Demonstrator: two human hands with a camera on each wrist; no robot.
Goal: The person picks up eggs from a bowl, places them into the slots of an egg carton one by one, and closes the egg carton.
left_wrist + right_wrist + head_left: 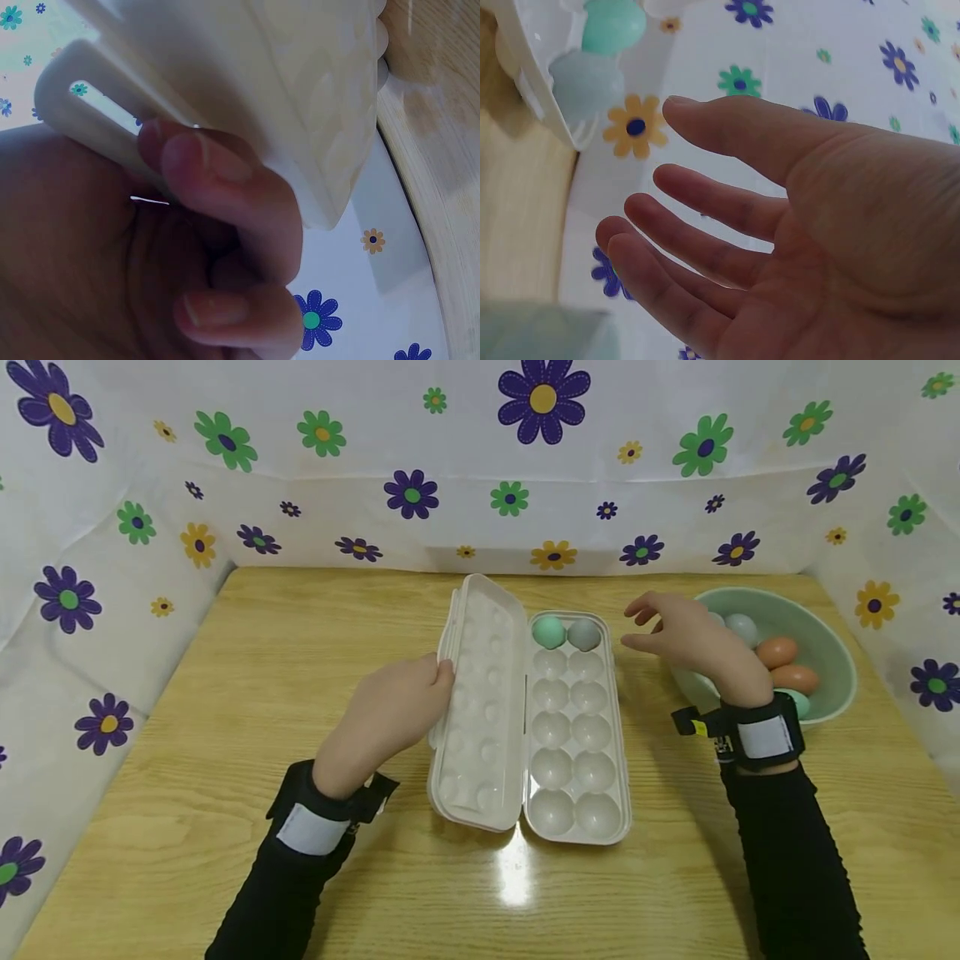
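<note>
A white plastic egg carton stands open on the table, its lid tilted up on the left side. My left hand grips the lid's outer edge; in the left wrist view its fingers curl at the slotted handle. In the carton's far row sit a mint green egg and a grey egg; the other cups hold nothing. My right hand hovers between carton and bowl, its fingers loosely spread and holding nothing, as the right wrist view also shows.
Right of the carton is a pale green bowl with brown eggs, a pale egg and a mint egg, partly hidden by my right hand and wrist. A flower-printed cloth encloses the table's back and sides.
</note>
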